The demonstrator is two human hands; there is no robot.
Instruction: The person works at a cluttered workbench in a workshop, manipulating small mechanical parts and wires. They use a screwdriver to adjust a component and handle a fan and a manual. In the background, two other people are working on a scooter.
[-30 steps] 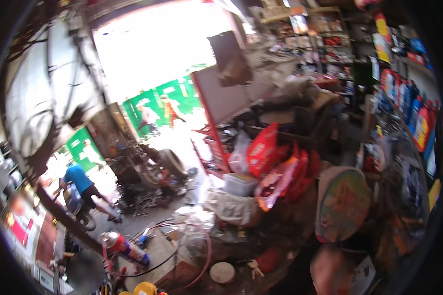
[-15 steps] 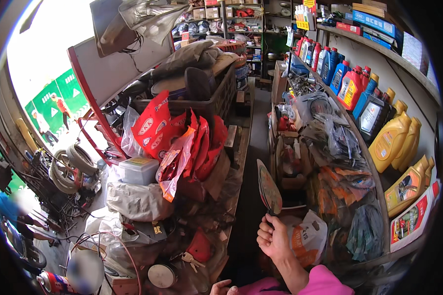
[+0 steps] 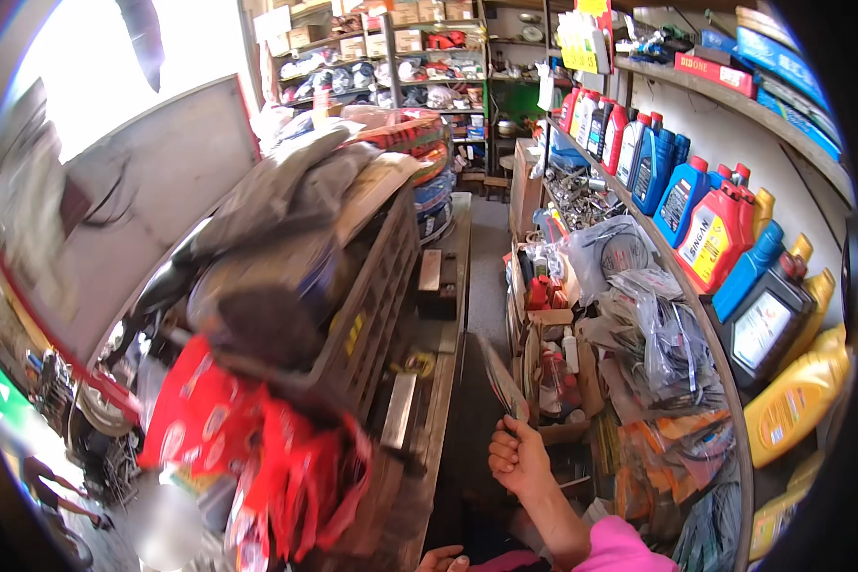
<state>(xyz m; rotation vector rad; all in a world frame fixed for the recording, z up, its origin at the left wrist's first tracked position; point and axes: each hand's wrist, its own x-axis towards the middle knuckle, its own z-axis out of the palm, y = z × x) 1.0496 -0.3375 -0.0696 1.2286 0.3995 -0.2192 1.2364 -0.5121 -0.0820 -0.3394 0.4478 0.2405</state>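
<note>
My right hand (image 3: 520,459) is raised at the lower middle, its fingers wrapped round the lower end of a flat hand fan (image 3: 503,383). The fan stands upright above my fist, turned nearly edge-on, over the narrow aisle. Only the fingertips of my left hand (image 3: 442,560) show at the bottom edge, slightly apart, with nothing visible in them; the rest is cut off. Nearest on the right is a cardboard box (image 3: 586,377) of small bottles. To the left lie bright red plastic bags (image 3: 257,448), smeared by motion.
A large plastic crate (image 3: 377,324) heaped with cloths stands left of the aisle. Right of it run bagged parts (image 3: 663,315) and a shelf lined with oil bottles (image 3: 705,234). Stocked shelves (image 3: 400,71) close off the far end. A person (image 3: 62,491) is at the lower left.
The view has moved forward along the aisle; the crate and red bags come nearer and slide left. The fan has turned more edge-on in my right hand.
</note>
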